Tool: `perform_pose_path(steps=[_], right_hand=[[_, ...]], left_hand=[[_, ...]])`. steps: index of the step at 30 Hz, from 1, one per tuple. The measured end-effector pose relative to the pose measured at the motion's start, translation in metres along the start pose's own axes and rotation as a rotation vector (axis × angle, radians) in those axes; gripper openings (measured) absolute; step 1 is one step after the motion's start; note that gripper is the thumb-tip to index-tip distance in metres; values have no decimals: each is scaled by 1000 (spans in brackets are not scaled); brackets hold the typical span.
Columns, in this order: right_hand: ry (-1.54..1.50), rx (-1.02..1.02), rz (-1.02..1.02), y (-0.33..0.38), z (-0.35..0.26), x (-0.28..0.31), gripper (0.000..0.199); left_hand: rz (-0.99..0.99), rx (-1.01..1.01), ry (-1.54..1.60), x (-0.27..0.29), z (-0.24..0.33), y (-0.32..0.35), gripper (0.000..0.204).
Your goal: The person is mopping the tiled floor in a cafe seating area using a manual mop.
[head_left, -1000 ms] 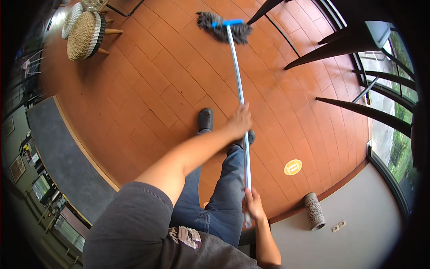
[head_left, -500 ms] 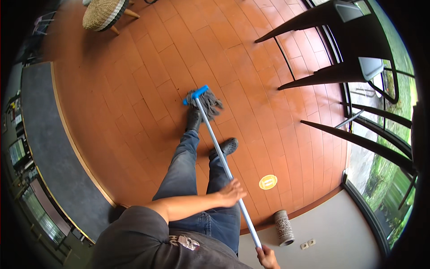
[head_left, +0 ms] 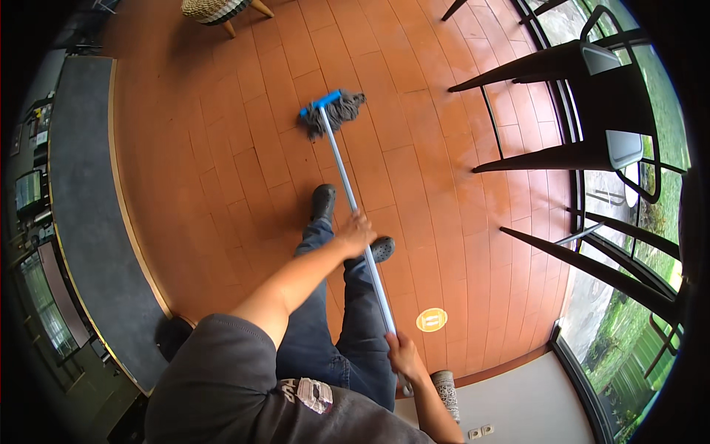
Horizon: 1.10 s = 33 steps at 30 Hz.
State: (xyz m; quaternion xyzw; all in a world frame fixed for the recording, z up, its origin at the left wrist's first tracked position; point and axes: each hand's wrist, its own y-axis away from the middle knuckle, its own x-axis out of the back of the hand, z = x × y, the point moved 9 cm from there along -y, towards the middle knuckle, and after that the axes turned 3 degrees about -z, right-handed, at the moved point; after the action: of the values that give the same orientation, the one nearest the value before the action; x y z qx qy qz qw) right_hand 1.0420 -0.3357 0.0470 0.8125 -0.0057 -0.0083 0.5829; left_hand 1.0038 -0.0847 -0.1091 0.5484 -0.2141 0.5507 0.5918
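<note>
A string mop (head_left: 339, 112) with grey strands and a blue head lies on the tiled floor, ahead of my feet. Its long pale handle (head_left: 339, 164) slants back toward my right side. My left hand (head_left: 356, 232) is closed round the middle of the handle, arm stretched forward. Lower down, my right hand (head_left: 404, 355) wraps the handle near its rear end, beside my right hip. Dark clogs (head_left: 323, 202) are on my feet, the left one to the left of the handle and the right one just right of it.
Dark high chairs (head_left: 532, 159) with splayed legs stand along the window at right. A grey-topped counter (head_left: 96, 200) runs down the left. At the top left is a woven stool (head_left: 214, 9). A patterned cylinder (head_left: 446, 392) stands by the white wall behind right; a round yellow sticker (head_left: 431, 320) marks the floor.
The mop head has moved forward, away from my left foot. Both hands have moved forward, and my left hand, loosely open on the handle before, now closes round it.
</note>
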Motion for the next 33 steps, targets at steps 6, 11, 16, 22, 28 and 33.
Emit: perform_pose_path(steps=[6,11,16,22,28,33], right_hand=[[147,-96,-52,129,83,26,36],[71,-166,-70,168,69,43,34],[-83,-132,-130,68,47,11,35],[-117,62,-147,-78,-80,-65,37],[-160,-5,-154,-80,-68,-100,34],[-70,-201,-168,34,38,-68,34]], left_hand=[[-135,-121,411,-13,162,60,12],[-225,-102,568,-4,192,81,16],[56,9,176,-10,82,63,15],[-78,331,-22,-7,-142,47,13],[-128,327,-115,-15,-151,54,17],[-10,164,225,-51,15,96,16]])
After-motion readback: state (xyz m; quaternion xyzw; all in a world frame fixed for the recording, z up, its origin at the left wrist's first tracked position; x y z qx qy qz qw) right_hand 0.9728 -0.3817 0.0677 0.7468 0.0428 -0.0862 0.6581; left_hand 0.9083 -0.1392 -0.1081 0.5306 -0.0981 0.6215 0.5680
